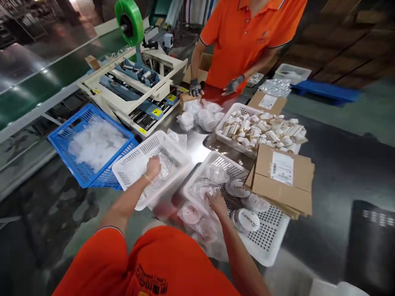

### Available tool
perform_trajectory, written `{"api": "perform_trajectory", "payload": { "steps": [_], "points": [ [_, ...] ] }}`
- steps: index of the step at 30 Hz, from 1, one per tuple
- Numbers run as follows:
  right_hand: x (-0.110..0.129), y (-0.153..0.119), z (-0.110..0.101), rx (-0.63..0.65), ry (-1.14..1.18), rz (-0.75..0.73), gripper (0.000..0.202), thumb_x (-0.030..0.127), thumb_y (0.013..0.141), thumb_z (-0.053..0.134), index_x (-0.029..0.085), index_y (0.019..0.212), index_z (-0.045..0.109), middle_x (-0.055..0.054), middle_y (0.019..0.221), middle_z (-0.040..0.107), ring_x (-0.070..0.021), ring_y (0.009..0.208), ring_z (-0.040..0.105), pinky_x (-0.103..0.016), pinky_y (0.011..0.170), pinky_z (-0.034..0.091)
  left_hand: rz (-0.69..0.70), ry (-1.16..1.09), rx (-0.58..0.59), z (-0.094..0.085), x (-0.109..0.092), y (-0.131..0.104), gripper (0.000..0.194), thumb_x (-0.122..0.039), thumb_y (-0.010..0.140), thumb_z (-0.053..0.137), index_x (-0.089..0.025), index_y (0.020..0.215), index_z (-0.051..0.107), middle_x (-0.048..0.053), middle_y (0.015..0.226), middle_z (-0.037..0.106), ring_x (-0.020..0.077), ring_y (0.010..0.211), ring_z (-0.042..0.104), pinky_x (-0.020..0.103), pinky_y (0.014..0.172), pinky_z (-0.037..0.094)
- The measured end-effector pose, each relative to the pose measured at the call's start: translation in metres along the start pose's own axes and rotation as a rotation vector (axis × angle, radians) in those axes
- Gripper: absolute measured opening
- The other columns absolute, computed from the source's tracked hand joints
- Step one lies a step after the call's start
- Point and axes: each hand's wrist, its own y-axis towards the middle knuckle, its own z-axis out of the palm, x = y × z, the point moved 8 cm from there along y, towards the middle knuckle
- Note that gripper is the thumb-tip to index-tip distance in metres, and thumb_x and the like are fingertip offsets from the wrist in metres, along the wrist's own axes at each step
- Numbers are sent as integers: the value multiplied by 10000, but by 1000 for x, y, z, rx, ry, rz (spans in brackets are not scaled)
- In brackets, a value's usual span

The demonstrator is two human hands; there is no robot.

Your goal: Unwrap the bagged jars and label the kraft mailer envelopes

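My left hand (153, 166) is inside a white perforated basket (123, 179), its fingers curled against clear bubble wrap (166, 166); what lies within them is hidden. In the second white basket (267, 242), my right hand (217, 203) has its fingers closed on a clear plastic wrapper (205, 191) near the left wall. White-lidded jars (247, 220) with dark lettering lie to the right of that hand, some of them in clear wrap. More wrapped jars (190, 213) sit on the metal table between my body and this basket.
Flat cardboard boxes (262, 168) overlap the jar basket's right side. Beyond stands a basket of small bottles (262, 129). A blue crate (66, 154) holds white pieces at left, beside a taping machine (132, 86). Across the table, a co-worker's gloved hands (233, 85) hover near wrapped bundles (205, 117).
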Motion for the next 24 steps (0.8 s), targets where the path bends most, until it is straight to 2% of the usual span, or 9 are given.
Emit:
{"api": "perform_trajectory", "payload": {
  "steps": [1, 3, 5, 9, 12, 14, 18, 21, 24],
  "points": [
    [-2, -3, -4, -31, -17, -14, 737, 471, 973, 538, 7, 1539, 446, -365, 1421, 572, -445, 1306, 629, -512, 1028, 495, -96, 26, 9, -9, 24, 5, 83, -126, 917, 687, -54, 957, 692, 149, 982, 714, 243, 985, 685, 345, 893, 532],
    [-3, -10, -14, -118, -34, -83, 770, 488, 975, 507, 27, 1579, 384, -366, 1516, 479, -453, 1377, 570, -530, 1059, 481, -252, 71, 52, -17, 60, 7, 201, -220, 852, 805, -76, 875, 667, 138, 967, 702, 256, 973, 693, 327, 853, 525],
    [1, -17, -23, -215, -30, -184, 731, 475, 951, 513, 64, 1549, 418, -329, 1505, 488, -443, 1403, 540, -530, 1073, 482, -307, 79, 75, -15, 71, 8, 217, -235, 826, 838, -111, 862, 663, 136, 1016, 705, 270, 999, 695, 335, 866, 529],
    [18, -30, -26, -326, -22, -316, 629, 454, 921, 501, 114, 1451, 499, -281, 1436, 530, -426, 1388, 535, -538, 1072, 496, -271, 25, -1, -4, 48, 22, 79, -201, 963, 678, -125, 983, 673, 151, 1155, 678, 271, 1140, 643, 354, 973, 501],
    [33, -42, -27, -351, -32, -377, 609, 459, 918, 487, 114, 1418, 521, -283, 1457, 515, -421, 1373, 542, -547, 1032, 526, -279, -13, -32, 2, 29, 40, 90, -179, 968, 654, -89, 974, 647, 134, 1058, 667, 256, 1115, 611, 367, 969, 472],
    [38, -52, -32, -374, -25, -417, 571, 450, 913, 503, 141, 1390, 552, -265, 1452, 535, -402, 1352, 564, -539, 1004, 548, -273, -45, -25, 2, 21, 51, 74, -138, 923, 683, -111, 878, 630, 79, 920, 652, 227, 1019, 610, 371, 938, 467],
    [46, -74, -52, -427, 103, -499, 445, 435, 885, 563, 180, 1236, 661, -211, 1249, 693, -373, 1157, 683, -548, 952, 572, -196, -147, -6, -17, 7, 60, 308, -77, 807, 713, -192, 609, 507, -15, 661, 512, 186, 822, 570, 313, 818, 433],
    [68, -88, -51, -301, 378, -532, 348, 489, 884, 605, 199, 1040, 718, -122, 947, 770, -294, 877, 736, -476, 840, 598, -110, -234, -5, -35, -15, 42, 333, -130, 764, 738, -210, 578, 473, -49, 612, 454, 151, 713, 498, 280, 719, 381],
    [109, -101, -29, -38, 720, -501, 357, 566, 864, 665, 221, 937, 722, -56, 816, 763, -223, 759, 717, -350, 692, 572, -18, -338, 39, -34, -54, -1, 351, -257, 723, 800, -218, 604, 472, -77, 585, 419, 125, 621, 425, 269, 634, 329]
  ]
}}
